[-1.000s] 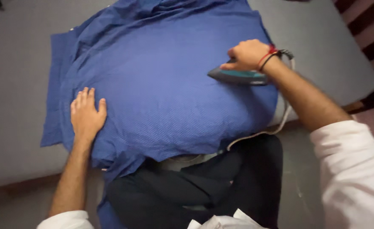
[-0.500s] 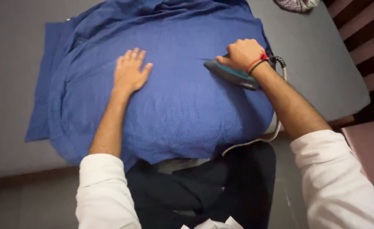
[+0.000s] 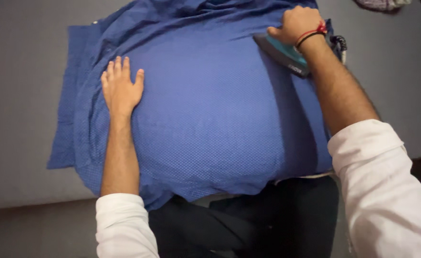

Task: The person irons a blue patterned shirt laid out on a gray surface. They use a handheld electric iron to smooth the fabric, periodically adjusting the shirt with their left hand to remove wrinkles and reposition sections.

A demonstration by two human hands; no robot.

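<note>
On grey table (image 3: 24,157) | left hand (image 3: 120,88) flat on blue cloth (image 3: 210,119) | right hand (image 3: 297,25) grips iron (image 3: 282,53)

no packages, signs or screens, small pale marking on teal iron (image 3: 287,55)

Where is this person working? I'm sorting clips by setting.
Probably a home or small laundry ironing spot. The right hand grips an iron on a blue cloth, the left hand presses the cloth flat, and both lie on a grey padded surface.
</note>
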